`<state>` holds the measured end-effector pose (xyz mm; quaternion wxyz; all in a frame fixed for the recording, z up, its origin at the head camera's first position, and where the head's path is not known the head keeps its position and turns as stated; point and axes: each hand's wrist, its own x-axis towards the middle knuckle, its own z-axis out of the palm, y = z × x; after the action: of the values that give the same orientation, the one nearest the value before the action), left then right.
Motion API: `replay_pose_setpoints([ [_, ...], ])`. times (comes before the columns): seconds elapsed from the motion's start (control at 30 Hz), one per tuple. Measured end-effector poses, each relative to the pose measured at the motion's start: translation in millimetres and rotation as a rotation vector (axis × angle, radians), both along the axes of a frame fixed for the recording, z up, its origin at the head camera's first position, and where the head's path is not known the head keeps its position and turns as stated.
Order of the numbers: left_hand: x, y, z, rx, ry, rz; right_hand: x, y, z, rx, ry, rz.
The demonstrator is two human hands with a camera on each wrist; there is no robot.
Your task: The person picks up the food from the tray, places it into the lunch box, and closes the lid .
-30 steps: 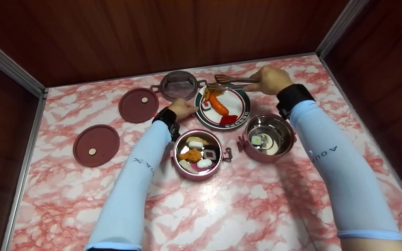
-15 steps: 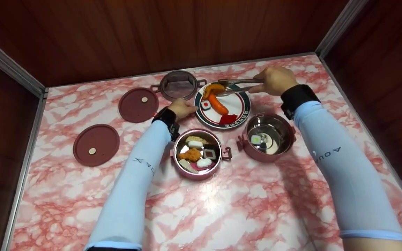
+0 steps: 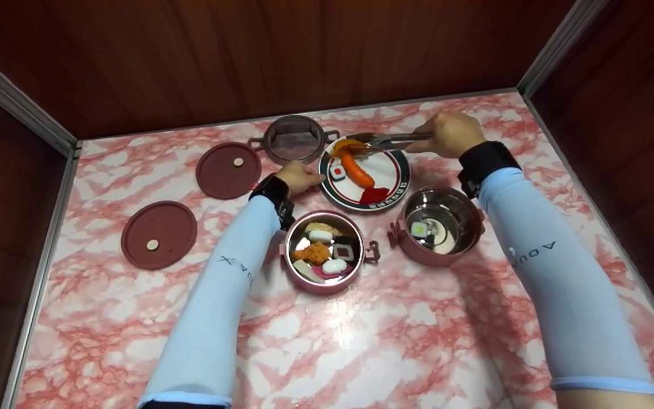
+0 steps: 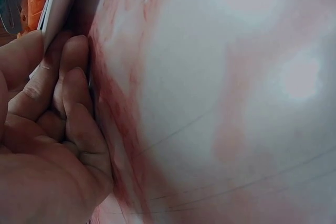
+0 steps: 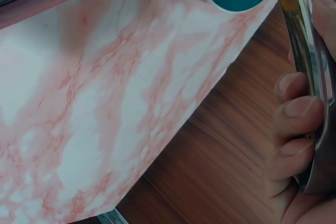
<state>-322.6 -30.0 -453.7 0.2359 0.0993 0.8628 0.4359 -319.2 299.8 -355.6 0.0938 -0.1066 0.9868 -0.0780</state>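
Note:
My left hand (image 3: pixel 298 177) pinches the left rim of a round plate (image 3: pixel 390 166), thumb on top and fingers beneath, as the left wrist view shows. In my right hand (image 3: pixel 453 133) I grip metal serving tongs (image 3: pixel 401 137), which reach left over the plate. The tong tips close around an orange-yellow food piece (image 3: pixel 345 146) at the plate's far left side. Also on the plate lie an orange sausage-shaped piece (image 3: pixel 356 171), a sushi roll (image 3: pixel 338 172) with a red centre and a flat red piece (image 3: pixel 373 196). In the right wrist view, my fingers (image 5: pixel 298 115) wrap the tongs' handle.
A pink pot (image 3: pixel 325 288) with several food pieces stands in front of the plate. Right of it is a second pot (image 3: pixel 439 258) holding a green-centred sushi roll (image 3: pixel 419 229). Two dark red lids (image 3: pixel 228 176) and a see-through lid with handles (image 3: pixel 293 145) lie at the left and back.
The tongs have come down onto the orange-yellow piece and their arms have drawn closer together. My right hand has shifted slightly right. The left hand stays at the plate's rim.

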Motion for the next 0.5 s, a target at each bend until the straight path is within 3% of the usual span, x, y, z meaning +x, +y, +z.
replay_pose_setpoints([
  [0.1, 2.0, 1.1, 2.9, 0.008, 0.004, -0.002, 1.9, 3.7, 3.1, 0.003, -0.001, -0.015],
  [0.27, -4.8, 0.3, -2.6, -0.014, 0.013, -0.019, 5.4, 7.6, 7.8, -0.004, -0.016, -0.049],
  [0.5, -10.4, -1.4, -9.9, -0.011, -0.018, 0.011, 8.1, 5.1, 2.8, -0.017, 0.049, -0.031],
])
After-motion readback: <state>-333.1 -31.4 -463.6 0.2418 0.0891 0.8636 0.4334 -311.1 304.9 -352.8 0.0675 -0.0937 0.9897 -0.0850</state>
